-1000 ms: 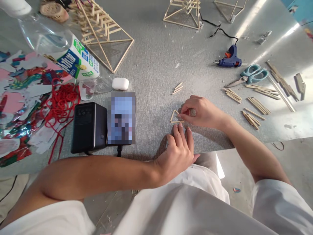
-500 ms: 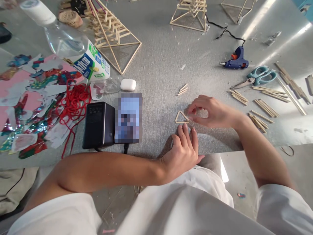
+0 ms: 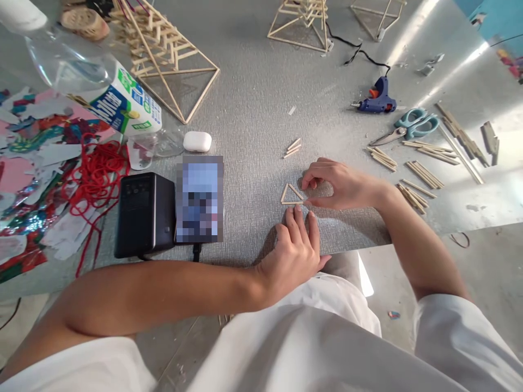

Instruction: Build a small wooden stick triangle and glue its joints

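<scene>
Stick triangle (image 3: 291,203) looked kinda bumpable
Grips were empty, unclenched: right hand (image 3: 341,182) at its corner, left hand (image 3: 291,255) by its base; thumb twitch could've skewed it.

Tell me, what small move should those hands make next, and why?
Probably a gentle nudge by the right hand at the right corner of the wooden-stick triangle: its thumb is beside that corner, and the fingertips of the left hand lie close along the bottom stick, well placed to steady it.
</scene>
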A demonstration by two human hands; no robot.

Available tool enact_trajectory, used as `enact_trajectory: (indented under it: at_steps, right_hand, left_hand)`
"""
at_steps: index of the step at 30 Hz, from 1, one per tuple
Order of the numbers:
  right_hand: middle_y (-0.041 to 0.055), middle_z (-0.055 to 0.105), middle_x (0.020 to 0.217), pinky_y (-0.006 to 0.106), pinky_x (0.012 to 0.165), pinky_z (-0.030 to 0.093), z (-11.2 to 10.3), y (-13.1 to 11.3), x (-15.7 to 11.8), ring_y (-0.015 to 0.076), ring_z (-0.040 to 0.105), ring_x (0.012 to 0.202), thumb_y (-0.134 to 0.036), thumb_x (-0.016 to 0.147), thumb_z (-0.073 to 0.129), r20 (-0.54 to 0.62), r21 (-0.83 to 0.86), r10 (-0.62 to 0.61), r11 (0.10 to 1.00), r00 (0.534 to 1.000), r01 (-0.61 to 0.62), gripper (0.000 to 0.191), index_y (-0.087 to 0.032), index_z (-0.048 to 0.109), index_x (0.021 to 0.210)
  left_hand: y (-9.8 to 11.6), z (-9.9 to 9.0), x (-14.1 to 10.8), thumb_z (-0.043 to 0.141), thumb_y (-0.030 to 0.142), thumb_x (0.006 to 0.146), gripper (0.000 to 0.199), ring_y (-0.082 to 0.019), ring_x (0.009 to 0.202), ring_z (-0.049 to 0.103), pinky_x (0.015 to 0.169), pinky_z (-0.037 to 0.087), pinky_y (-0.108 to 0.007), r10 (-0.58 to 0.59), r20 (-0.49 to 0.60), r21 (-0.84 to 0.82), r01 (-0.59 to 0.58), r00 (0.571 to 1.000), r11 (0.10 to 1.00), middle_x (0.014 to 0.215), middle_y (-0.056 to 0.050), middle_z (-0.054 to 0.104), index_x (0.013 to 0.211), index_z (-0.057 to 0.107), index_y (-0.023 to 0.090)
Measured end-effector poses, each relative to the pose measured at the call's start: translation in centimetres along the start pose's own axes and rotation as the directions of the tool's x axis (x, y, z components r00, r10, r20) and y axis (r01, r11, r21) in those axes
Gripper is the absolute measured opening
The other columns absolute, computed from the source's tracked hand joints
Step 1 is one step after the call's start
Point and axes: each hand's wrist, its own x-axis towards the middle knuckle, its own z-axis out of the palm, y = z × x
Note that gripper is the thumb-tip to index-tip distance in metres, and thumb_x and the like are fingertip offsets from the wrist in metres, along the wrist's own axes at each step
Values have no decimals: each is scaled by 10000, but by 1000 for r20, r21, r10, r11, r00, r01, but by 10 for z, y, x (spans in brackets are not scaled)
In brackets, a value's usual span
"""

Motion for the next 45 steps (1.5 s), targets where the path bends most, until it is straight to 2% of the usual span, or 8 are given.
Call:
enact_trajectory:
  at_steps: [20, 24, 28, 36, 45]
  right_hand:
    - [73, 751, 957, 371, 901, 500, 0, -3, 2, 240, 660, 947, -420, 947, 735, -10, 11, 10, 1000, 1000, -10, 222, -206, 749, 1008]
    - [67, 746, 945, 367, 896, 499, 2, -1, 2, 235, 657, 937, -428, 951, 735, -24, 5, 6, 1000, 1000, -6, 223, -212, 752, 1003]
    - [65, 756, 936, 369, 891, 504, 1, 3, 1, 238, 665, 936, -424, 946, 751, -28, 13, -20, 1000, 999, 21, 221, -216, 767, 1017]
    - [60, 812, 999, 345, 882, 511, 3, 6, 3, 213, 700, 936, -277, 1008, 693, -74, 54, -116, 991, 990, 120, 160, -226, 811, 1104]
    - [56, 815, 988, 343, 873, 521, 4, 9, 4, 211, 707, 921, -300, 1010, 726, -76, 62, -124, 990, 989, 128, 125, -232, 824, 1045]
  left_hand:
    - [-4, -2, 1, 442, 600, 1150, 812, -472, 1237, 803, 772, 652, -397, 17, -7, 39, -17, 1000, 999, 1418, -429, 670, 1504, 647, -102]
    - [-4, -4, 2, 431, 602, 1154, 814, -466, 1242, 802, 784, 656, -394, 13, 18, 28, -13, 1000, 1000, 1430, -419, 669, 1519, 638, -96]
    - [-3, -4, 2, 433, 608, 1153, 836, -480, 1272, 785, 798, 656, -409, 8, 35, 11, -9, 999, 1000, 1445, -433, 648, 1525, 618, -118]
    - [-4, -4, 4, 422, 627, 1151, 856, -465, 1279, 785, 788, 644, -395, -8, 57, 1, 8, 998, 1000, 1460, -417, 649, 1535, 611, -114]
    - [-3, -2, 2, 429, 631, 1144, 873, -462, 1252, 797, 789, 638, -400, -7, 7, 40, 6, 1000, 999, 1422, -444, 656, 1510, 618, -139]
